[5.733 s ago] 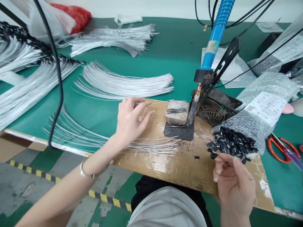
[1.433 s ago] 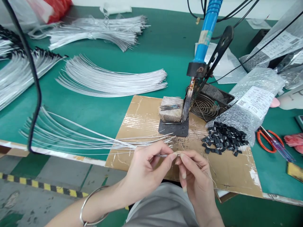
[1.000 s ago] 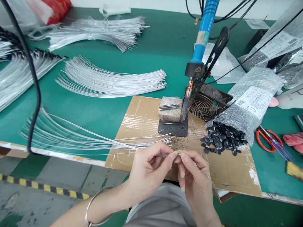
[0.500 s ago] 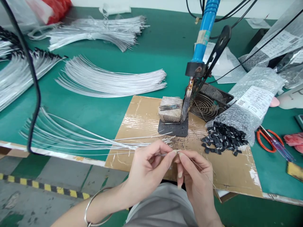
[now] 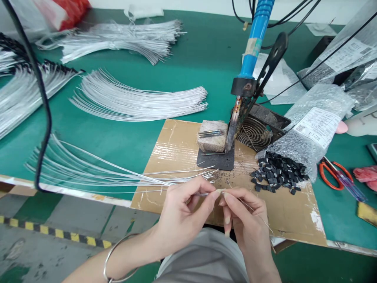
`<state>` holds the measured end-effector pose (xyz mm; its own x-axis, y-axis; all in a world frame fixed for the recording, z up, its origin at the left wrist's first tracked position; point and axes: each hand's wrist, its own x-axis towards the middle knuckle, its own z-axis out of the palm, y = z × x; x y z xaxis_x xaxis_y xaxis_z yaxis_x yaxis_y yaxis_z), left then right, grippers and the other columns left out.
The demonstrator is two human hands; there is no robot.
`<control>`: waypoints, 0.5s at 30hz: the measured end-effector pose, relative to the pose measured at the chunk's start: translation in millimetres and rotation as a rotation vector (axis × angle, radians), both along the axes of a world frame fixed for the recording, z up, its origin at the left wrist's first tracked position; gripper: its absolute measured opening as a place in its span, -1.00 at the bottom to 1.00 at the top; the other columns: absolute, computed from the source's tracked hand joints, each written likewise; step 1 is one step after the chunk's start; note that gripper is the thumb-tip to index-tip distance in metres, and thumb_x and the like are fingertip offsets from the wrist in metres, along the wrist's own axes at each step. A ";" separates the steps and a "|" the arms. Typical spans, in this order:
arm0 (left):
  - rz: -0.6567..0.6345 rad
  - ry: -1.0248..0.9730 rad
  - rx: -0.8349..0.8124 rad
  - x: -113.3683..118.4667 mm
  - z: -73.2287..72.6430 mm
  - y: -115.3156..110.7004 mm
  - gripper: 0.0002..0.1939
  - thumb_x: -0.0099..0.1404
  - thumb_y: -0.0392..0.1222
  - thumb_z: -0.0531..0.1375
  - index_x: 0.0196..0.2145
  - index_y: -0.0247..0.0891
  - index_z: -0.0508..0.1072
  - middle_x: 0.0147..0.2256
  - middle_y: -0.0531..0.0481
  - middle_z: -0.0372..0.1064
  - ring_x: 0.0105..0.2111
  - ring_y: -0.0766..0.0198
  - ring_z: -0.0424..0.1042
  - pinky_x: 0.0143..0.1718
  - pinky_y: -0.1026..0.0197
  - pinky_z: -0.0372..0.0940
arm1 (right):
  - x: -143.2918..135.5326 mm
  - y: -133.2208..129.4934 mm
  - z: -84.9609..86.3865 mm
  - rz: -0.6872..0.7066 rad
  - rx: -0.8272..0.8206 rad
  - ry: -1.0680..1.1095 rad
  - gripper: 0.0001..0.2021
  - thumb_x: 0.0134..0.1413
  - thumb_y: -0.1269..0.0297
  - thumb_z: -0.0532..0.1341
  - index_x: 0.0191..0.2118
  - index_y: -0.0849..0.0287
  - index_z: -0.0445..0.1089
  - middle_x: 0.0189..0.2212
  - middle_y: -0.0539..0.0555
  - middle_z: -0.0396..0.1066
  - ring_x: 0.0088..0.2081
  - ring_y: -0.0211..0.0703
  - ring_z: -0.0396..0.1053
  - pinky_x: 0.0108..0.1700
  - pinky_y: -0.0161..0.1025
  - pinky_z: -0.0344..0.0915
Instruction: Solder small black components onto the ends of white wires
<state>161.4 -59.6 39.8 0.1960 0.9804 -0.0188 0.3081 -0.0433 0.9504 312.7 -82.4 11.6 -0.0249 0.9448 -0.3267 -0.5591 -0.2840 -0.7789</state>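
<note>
Over the front of the cardboard sheet (image 5: pixel 294 220), both hands meet at the fingertips. My left hand (image 5: pixel 185 216) pinches the end of a white wire, and more white wires (image 5: pixel 126 179) lie just behind it and to its left. My right hand (image 5: pixel 247 216) is closed in a pinch at the same spot, with a thin, fine strand (image 5: pixel 266 225) running out past its fingers to the right. The wire tip between the fingertips is too small to make out.
A blue soldering iron (image 5: pixel 249 63) stands tip down by a stone block (image 5: pixel 212 137) and a fan (image 5: pixel 255 131). Black connectors (image 5: pixel 278 173) are heaped right, near orange-handled scissors (image 5: pixel 331 177). Wire bundles (image 5: pixel 141 98) lie at the back left. A black cable (image 5: pixel 38 78) hangs left.
My right hand has shifted slightly right and down, its fingertips a little farther from my left thumb. My left hand has hardly moved.
</note>
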 end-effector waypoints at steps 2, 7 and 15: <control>-0.023 0.019 0.012 -1.1 0.8 0.3 -0.80 0.41 -0.20 0.18 -0.40 -0.26 0.47 -0.62 0.15 0.21 -0.63 0.43 0.00 -0.63 0.30 -0.07 | 3.2 1.7 0.5 0.030 0.006 0.006 -0.88 0.08 0.20 0.43 -0.36 0.11 0.65 -0.55 -0.01 0.51 -0.69 -0.41 0.32 -0.73 -0.53 0.31; -0.035 0.037 0.032 -2.5 0.6 1.8 -0.81 0.39 -0.23 0.19 -0.41 -0.25 0.46 -0.63 0.18 0.12 -0.63 0.44 -0.05 -0.65 0.31 -0.12 | 7.4 4.3 0.6 0.058 -0.007 0.015 -0.87 0.04 0.20 0.46 -0.40 0.13 0.64 -0.58 -0.02 0.49 -0.71 -0.42 0.29 -0.75 -0.54 0.28; 0.037 -0.011 0.001 2.2 -0.1 2.1 -0.78 0.39 -0.15 0.21 -0.41 -0.25 0.49 -0.56 0.04 0.41 -0.62 0.40 0.22 -0.62 0.32 0.09 | 1.3 1.8 1.9 0.031 -0.065 0.079 -0.85 0.07 0.17 0.44 -0.34 0.13 0.66 -0.59 -0.02 0.48 -0.72 -0.45 0.28 -0.72 -0.58 0.27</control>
<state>163.6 -57.6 39.7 0.1599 0.9870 -0.0163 0.2985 -0.0326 0.9538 314.0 -80.6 13.6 -0.0825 0.9200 -0.3832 -0.6084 -0.3510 -0.7118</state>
